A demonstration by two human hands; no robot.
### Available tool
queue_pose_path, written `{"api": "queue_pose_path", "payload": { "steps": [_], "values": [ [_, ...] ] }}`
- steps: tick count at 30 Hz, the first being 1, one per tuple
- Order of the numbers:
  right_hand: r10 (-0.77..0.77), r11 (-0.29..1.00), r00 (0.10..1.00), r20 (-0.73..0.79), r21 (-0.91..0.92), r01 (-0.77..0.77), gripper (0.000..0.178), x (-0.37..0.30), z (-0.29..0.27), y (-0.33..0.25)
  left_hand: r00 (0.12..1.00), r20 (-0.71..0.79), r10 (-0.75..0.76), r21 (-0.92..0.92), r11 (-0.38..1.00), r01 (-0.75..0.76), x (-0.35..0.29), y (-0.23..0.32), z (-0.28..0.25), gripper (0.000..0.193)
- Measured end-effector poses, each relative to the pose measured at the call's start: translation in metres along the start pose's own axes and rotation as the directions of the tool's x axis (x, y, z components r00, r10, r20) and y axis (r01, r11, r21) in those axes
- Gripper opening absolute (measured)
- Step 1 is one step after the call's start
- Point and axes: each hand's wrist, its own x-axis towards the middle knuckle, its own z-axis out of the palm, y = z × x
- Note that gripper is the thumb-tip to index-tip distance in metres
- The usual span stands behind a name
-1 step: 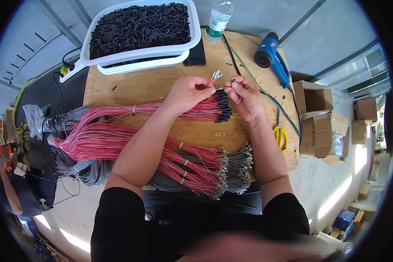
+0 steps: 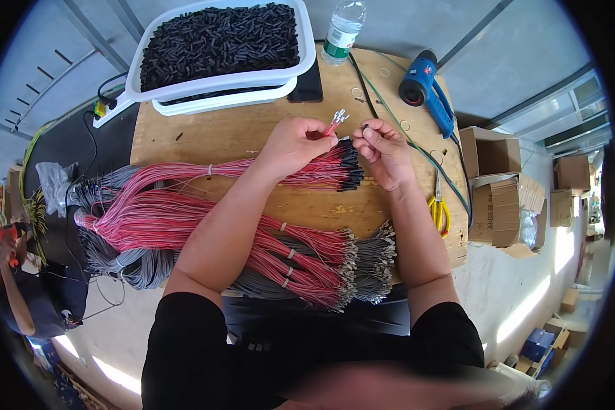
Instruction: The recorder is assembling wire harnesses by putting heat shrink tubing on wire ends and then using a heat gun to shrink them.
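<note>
My left hand (image 2: 295, 145) is closed round a few red wires (image 2: 331, 128), whose bare metal terminals stick up past the fingertips. Close to its right, my right hand (image 2: 387, 152) pinches a small black sleeve (image 2: 366, 127) between thumb and forefinger, apart from the terminals. Beneath the hands lies a bundle of red wires with black-sleeved ends (image 2: 349, 167). Nearer to me are tied bundles of red wires (image 2: 307, 263) with bare metal ends, with grey wires (image 2: 374, 273) beside and under them. My left forearm hides part of the bundles.
A white tub (image 2: 304, 41) heaped with black sleeves (image 2: 219, 44) stands at the back left. Behind the hands is a water bottle (image 2: 344, 34). A blue heat gun (image 2: 424, 89) and yellow-handled scissors (image 2: 439, 215) lie on the right. Cartons (image 2: 495, 205) stand beyond the wooden table (image 2: 205, 133). Another person's arm (image 2: 17, 294) shows far left.
</note>
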Motion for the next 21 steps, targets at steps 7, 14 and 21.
{"api": "queue_pose_path", "payload": {
  "steps": [7, 14, 21],
  "values": [
    [-0.074, 0.988, 0.997, 0.002, -0.135, 0.074, 0.017, -0.007, 0.020, 0.001, 0.997, -0.029, 0.069, -0.020, 0.997, -0.069, 0.004, -0.012, 0.000, 0.031],
    [-0.111, 0.985, 0.994, 0.026, -0.128, 0.113, 0.015, -0.011, 0.024, 0.004, 0.999, -0.028, 0.033, -0.018, 0.999, -0.033, 0.001, -0.006, 0.001, 0.030],
    [-0.160, 0.960, 0.987, 0.013, -0.231, 0.159, 0.016, -0.011, 0.026, 0.009, 0.998, -0.029, 0.064, -0.027, 0.998, -0.064, 0.002, -0.009, 0.001, 0.030]
  ]
}}
